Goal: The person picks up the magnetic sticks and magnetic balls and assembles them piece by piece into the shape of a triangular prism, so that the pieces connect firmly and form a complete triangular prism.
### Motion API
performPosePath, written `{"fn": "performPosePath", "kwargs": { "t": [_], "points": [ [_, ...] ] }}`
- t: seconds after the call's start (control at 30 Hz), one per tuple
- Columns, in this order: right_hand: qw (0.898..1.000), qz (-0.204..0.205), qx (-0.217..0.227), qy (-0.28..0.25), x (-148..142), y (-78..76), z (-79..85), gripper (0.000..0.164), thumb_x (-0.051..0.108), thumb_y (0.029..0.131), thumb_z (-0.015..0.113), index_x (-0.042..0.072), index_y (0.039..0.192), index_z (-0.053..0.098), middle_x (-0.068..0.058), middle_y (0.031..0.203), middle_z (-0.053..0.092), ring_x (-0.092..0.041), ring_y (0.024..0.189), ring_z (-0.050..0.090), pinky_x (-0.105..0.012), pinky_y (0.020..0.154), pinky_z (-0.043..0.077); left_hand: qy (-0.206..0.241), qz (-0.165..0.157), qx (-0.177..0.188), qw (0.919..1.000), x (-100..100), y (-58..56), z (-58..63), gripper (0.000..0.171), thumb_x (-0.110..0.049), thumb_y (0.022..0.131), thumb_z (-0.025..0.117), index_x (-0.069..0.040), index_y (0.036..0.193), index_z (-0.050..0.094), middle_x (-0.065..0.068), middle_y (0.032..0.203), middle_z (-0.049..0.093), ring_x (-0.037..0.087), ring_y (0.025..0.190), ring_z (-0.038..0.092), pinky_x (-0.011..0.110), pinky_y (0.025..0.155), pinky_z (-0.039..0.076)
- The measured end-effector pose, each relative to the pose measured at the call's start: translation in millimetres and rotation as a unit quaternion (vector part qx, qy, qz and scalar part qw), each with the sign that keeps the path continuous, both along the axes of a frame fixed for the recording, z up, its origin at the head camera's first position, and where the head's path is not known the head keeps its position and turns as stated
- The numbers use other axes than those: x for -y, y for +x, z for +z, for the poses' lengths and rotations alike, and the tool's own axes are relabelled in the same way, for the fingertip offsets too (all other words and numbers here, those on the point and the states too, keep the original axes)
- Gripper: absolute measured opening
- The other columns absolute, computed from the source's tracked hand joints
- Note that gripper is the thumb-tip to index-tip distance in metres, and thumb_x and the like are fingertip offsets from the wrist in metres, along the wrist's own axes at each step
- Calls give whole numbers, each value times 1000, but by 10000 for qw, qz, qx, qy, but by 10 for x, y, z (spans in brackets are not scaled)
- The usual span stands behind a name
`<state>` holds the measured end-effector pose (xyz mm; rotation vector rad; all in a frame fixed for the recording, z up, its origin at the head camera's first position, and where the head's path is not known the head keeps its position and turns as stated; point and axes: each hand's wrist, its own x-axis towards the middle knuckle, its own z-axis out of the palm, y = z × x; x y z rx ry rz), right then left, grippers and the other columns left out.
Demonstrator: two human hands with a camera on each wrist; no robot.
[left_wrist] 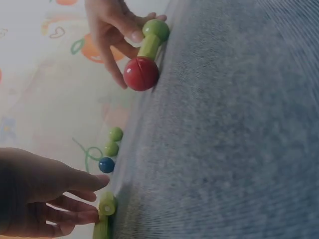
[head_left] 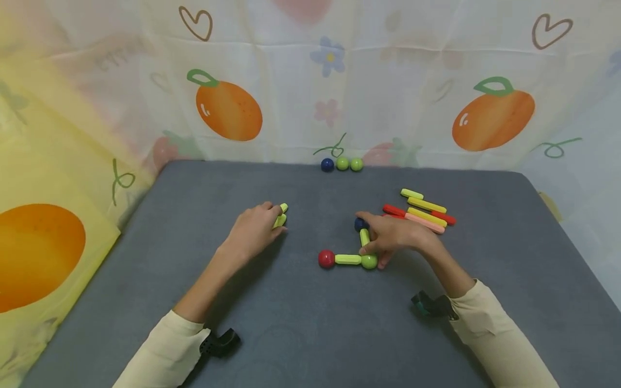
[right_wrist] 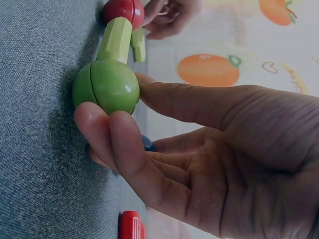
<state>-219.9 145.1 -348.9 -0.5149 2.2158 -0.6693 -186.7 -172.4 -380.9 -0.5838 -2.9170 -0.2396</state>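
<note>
On the grey table, an L-shaped piece joins a red ball (head_left: 326,259), a yellow-green stick (head_left: 347,260), a green ball (head_left: 369,262), a second yellow-green stick (head_left: 364,236) and a dark blue ball (head_left: 359,224). My right hand (head_left: 395,235) reaches over its right side. Thumb and fingertips hold the green ball at the corner, as the right wrist view shows. To the left, my left hand (head_left: 252,229) is beside two loose yellow-green sticks (head_left: 280,221), its fingers at them and partly covering them. Its thumb stands apart from the sticks in the left wrist view.
Right of my right hand lie several loose sticks: a yellow-green one (head_left: 412,193), yellow ones (head_left: 427,205), red ones (head_left: 393,210) and a pink one (head_left: 425,220). A blue ball (head_left: 327,165) and two green balls (head_left: 349,164) line the back edge, before a printed cloth (head_left: 388,70).
</note>
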Motion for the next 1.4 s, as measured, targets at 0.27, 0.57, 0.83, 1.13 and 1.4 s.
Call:
{"fn": "performPosePath", "kwargs": {
  "t": [0.27,0.57,0.83,1.13,1.4],
  "points": [
    [9999,110,-82,62,-15,-40,26,93,24,102,70,4,166,6,-11,84,67,-19,69,75,-31,84,59,101,49,121,9999,-68,-53,-41,28,-8,90,81,3,112,68,16,95,67,28,76,67,40,63,58],
    [9999,118,30,-17,-15,-49,28,92,22,103,69,4,166,5,-12,86,67,-18,69,75,-30,81,60,1003,157,602,9930,-200,-38,-106,32,-5,85,69,-2,117,66,10,80,65,19,63,55,31,56,45],
    [9998,116,135,10,-2,-58,20,92,21,103,68,5,167,4,-13,84,67,-18,71,76,-31,81,60,2798,-263,1706,9444,-468,15,-195,32,-20,95,75,-10,125,69,6,89,74,9,74,64,25,69,51],
    [9997,105,241,6,11,-61,0,92,20,103,68,5,167,3,-14,86,67,-18,71,76,-31,80,61,3333,-210,1846,9243,-574,67,-316,33,-23,95,78,-11,125,70,5,90,76,7,74,66,23,69,51],
    [9995,-14,327,-46,9,-48,1,96,21,103,68,6,167,-1,-14,90,68,-19,72,76,-32,79,62,3443,-248,1956,9179,-642,99,-361,34,-20,95,78,-9,125,68,8,92,76,6,73,65,20,68,49]
  ]
}}
